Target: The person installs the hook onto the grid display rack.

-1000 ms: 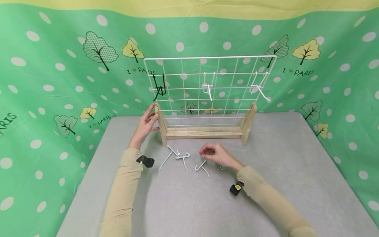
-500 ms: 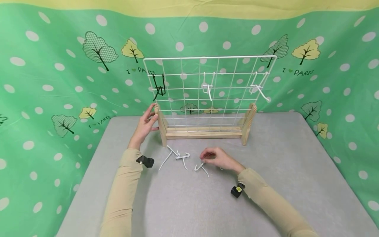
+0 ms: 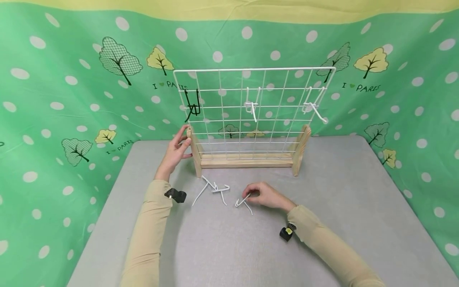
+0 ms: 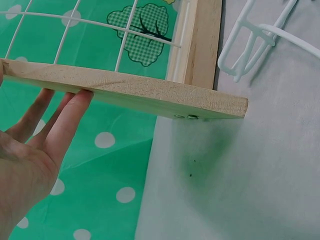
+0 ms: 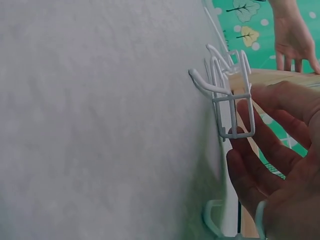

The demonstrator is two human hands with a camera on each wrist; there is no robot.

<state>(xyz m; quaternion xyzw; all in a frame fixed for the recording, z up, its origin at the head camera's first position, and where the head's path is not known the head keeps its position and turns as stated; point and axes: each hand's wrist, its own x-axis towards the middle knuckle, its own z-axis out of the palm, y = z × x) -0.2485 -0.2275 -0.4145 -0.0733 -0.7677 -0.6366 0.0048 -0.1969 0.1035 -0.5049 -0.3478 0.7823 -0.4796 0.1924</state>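
My left hand [image 3: 175,151] touches the left wooden side of a wire grid display stand [image 3: 247,161]. Straight fingers [image 4: 70,120] rest against the outer face of that wooden side [image 4: 120,87]. My right hand [image 3: 265,195] is low in front of the stand. Its curled fingers [image 5: 245,172] pinch the back frame of a white wire display hook [image 5: 232,110], which lies on the table with its prong [image 3: 249,208] toward me. Two more white hooks lie left of it: one long-pronged hook [image 3: 201,193] and one shorter hook [image 3: 222,195].
On the grid hang a black hook [image 3: 193,107] at left, a white hook [image 3: 252,105] in the middle and another white hook [image 3: 313,105] at right. Below my right hand, part of another hook [image 5: 212,220] shows. A green patterned cloth [image 3: 229,40] hangs behind the grey table [image 3: 222,247].
My right hand has come down toward me onto the white hook, and its fingers have closed on the hook's end. The left hand stays at the stand's side.
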